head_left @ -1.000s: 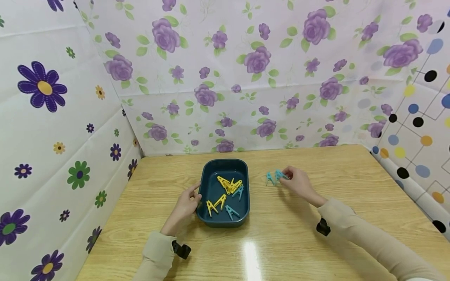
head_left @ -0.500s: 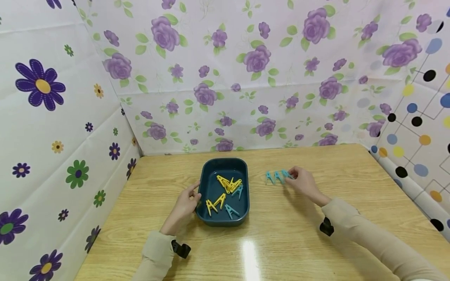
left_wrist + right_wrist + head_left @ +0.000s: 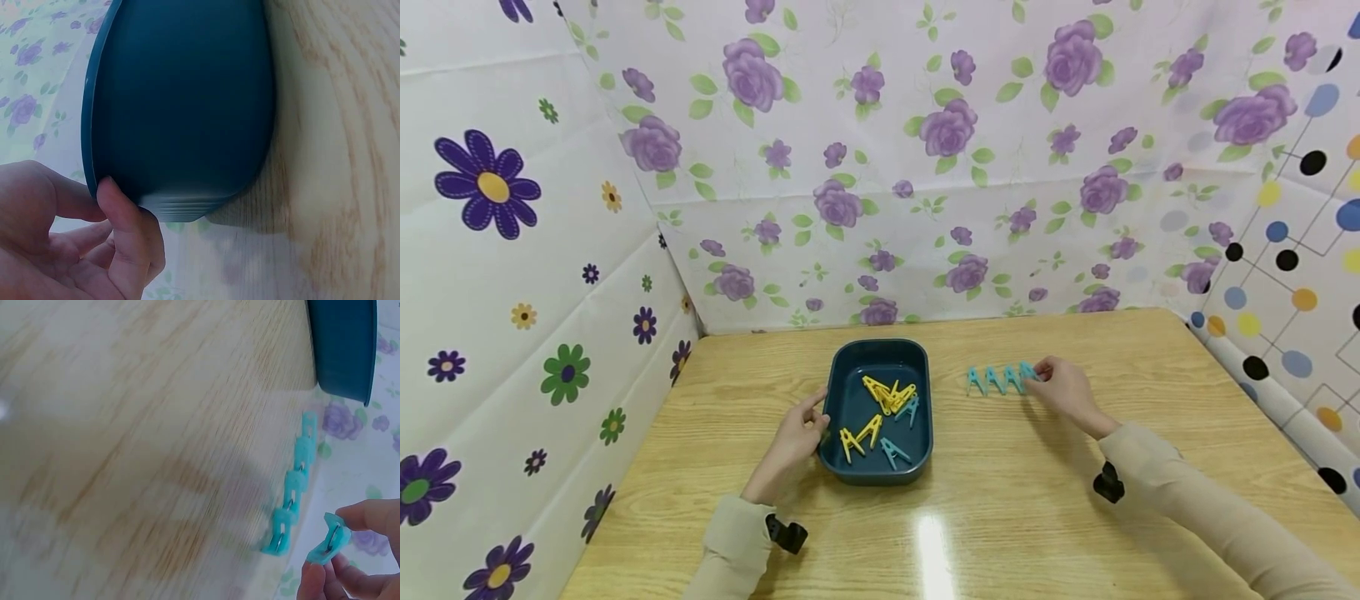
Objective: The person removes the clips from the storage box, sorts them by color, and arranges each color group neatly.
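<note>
A dark teal plastic box (image 3: 883, 478) holds several yellow clothespins (image 3: 871, 429) and two blue ones (image 3: 894, 451). My left hand (image 3: 797, 433) holds its left rim with thumb and fingertips; the left wrist view shows the bent fingers (image 3: 128, 234) against the outer wall. Right of the box, several turquoise clothespins (image 3: 993, 380) stand in a row on the table, and the right wrist view has the same row (image 3: 295, 481) end to end. My right hand (image 3: 1066, 392) pinches another turquoise clothespin (image 3: 331, 540) between thumb and fingers at the row's right end.
The wooden table (image 3: 1030, 508) ends at a floral cloth backdrop (image 3: 925, 208) close behind the box and the row. Cloth walls also stand at left (image 3: 550, 350) and right (image 3: 1292, 317). A black wrist camera (image 3: 786, 533) hangs at each cuff.
My right hand has moved rightward along the row, which has grown by turquoise clothespins at its right end. The left hand and the box have stayed in place.
</note>
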Demonstrator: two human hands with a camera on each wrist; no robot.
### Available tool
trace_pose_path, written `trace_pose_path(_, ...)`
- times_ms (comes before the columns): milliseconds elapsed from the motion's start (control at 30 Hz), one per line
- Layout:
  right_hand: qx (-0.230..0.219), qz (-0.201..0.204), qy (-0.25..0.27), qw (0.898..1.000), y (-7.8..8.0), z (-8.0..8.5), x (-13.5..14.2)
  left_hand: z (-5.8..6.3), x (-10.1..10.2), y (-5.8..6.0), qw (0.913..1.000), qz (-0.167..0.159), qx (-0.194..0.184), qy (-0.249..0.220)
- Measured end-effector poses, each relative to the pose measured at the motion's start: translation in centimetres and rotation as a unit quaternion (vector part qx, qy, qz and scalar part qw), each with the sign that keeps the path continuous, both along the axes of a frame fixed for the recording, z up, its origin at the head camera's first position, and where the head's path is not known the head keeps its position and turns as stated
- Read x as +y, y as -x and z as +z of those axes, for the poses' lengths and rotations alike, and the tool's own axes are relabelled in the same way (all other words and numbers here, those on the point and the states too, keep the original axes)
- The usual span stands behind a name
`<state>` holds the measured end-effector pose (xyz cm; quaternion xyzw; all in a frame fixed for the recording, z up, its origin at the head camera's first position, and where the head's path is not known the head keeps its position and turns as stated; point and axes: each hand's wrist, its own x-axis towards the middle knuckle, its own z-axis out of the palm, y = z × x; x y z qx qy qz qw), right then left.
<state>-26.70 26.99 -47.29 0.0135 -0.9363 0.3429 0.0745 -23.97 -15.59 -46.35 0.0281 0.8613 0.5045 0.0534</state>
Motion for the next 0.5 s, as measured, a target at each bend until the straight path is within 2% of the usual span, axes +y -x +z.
trace_pose_path(267,-0.012,-0.012,-0.014,1.0,0.2,-0.4,1.5,0.3,0.2,-0.1,1.0,-0.004,0.001,0.005)
trace_pose_path(500,-0.038,-0.02,0.001,0.999,0.8,-0.7,2.8,0.3,0.2,-0.1,1.0,-0.002,-0.008,0.0)
